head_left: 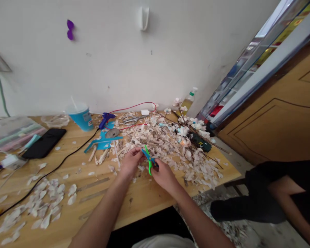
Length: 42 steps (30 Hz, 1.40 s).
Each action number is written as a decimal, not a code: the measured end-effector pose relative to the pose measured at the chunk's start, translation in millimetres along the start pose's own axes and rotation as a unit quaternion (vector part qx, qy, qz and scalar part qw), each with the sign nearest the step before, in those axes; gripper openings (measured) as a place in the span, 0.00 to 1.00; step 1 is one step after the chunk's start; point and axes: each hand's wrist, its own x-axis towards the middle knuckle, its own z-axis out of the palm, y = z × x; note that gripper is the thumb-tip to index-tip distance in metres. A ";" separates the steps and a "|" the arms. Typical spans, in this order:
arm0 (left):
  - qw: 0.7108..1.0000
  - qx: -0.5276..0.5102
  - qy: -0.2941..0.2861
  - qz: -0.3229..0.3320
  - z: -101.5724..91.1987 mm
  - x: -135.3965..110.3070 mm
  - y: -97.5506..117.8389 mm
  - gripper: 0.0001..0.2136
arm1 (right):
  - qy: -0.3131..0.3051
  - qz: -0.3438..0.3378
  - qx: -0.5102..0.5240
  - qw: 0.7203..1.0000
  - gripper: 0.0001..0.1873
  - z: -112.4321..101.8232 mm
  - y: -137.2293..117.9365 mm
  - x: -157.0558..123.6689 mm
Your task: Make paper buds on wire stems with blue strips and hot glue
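Observation:
My right hand [163,174] is closed on the handles of a pair of green and blue scissors [149,159], whose blades are spread apart and point up and to the left. Beside the blades is my left hand [132,159], its fingers pinched together; what they hold, if anything, is too small to make out. Just beyond both hands spreads a heap of pale, dry petal-like scraps [152,137]. More loose pale petals [47,196] lie on the wooden table at the left.
At the back stand a blue cup [81,119], a purple glue gun [106,120], metal scissors [130,119] and a bottle [189,101]. Flowering branches [191,127] lie at right. A black phone [44,143] and black cable [64,160] are left. Another person [263,196] sits at right.

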 end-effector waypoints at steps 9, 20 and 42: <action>0.997 0.056 -0.008 0.042 -4.2 3.6 -3.8 0.19 | 0.095 0.000 -0.053 0.994 0.05 -12.0 5.0 -1.2; 0.999 0.021 -0.021 0.016 4.2 -2.4 0.1 0.19 | -0.018 -0.012 0.052 0.998 0.06 -12.5 11.8 -4.0; 0.997 0.059 -0.042 0.005 0.6 -1.8 -3.4 0.17 | 0.001 -0.005 0.064 0.998 0.06 -2.4 11.7 -4.4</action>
